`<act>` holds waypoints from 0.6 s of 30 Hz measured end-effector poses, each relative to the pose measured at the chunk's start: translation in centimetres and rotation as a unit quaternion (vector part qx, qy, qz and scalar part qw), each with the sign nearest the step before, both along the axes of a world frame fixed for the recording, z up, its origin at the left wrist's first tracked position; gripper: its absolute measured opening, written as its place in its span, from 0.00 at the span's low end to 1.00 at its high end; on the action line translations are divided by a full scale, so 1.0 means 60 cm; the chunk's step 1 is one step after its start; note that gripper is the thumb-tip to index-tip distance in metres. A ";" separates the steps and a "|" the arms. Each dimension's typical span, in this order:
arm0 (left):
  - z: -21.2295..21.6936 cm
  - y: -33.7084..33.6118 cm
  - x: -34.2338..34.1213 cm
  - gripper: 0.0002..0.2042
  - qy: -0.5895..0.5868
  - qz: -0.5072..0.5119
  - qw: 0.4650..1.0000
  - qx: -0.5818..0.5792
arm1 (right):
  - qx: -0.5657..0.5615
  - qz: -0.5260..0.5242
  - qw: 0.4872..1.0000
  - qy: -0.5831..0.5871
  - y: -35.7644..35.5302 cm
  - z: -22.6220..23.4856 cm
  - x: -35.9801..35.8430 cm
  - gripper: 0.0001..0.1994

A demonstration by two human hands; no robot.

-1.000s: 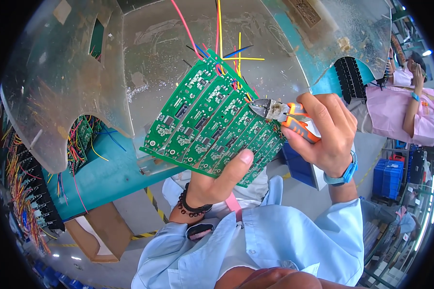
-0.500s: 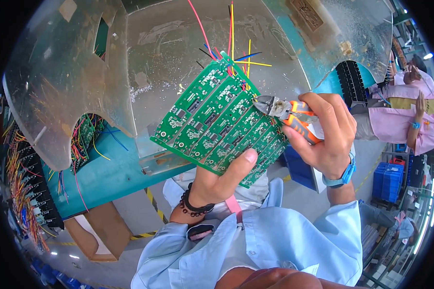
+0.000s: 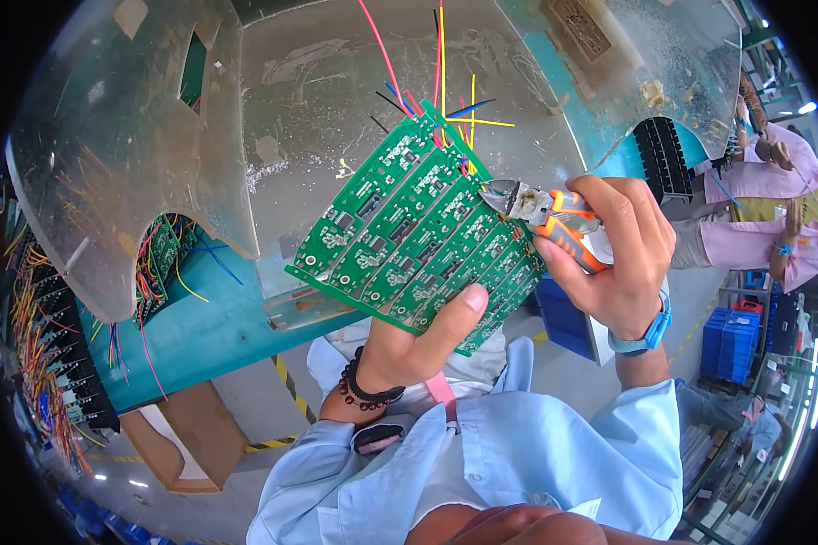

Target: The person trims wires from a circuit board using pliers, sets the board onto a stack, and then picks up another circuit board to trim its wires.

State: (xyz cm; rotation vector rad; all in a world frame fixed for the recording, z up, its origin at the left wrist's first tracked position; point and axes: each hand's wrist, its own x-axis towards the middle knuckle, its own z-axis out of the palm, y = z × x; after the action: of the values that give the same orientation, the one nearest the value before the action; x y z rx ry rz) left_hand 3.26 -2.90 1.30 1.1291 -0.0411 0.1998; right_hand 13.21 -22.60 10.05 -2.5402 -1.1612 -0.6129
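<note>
Honestly, I'd brace the green board panel and keep the cutter tips shallow. It's gripped in the left hand, thumb on top, fingers hidden beneath; the right hand wraps snugly round orange-handled cutters, tips at the panel's edge. Can't tell if they're parted.

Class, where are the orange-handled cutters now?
In the head view, right of centre: the orange-handled cutters are in the right hand, jaws by the upper-right edge of the green circuit board.
</note>
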 end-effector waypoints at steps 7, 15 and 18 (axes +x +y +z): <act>-0.007 0.001 -0.001 0.17 -0.017 0.004 1.000 0.023 | -0.015 -0.001 1.000 -0.008 0.000 0.004 -0.004 0.25; -0.003 0.004 -0.004 0.16 0.019 -0.011 1.000 0.018 | -0.035 -0.020 0.999 0.022 -0.002 0.000 -0.010 0.25; -0.004 0.005 -0.007 0.16 0.046 -0.014 0.999 0.000 | -0.026 -0.016 0.999 0.035 -0.001 -0.004 -0.005 0.25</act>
State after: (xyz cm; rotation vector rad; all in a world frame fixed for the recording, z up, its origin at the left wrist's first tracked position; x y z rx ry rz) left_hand 2.83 -2.63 1.06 1.1358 0.0238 0.1231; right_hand 12.91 -22.69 9.83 -2.6059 -1.1286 -0.5038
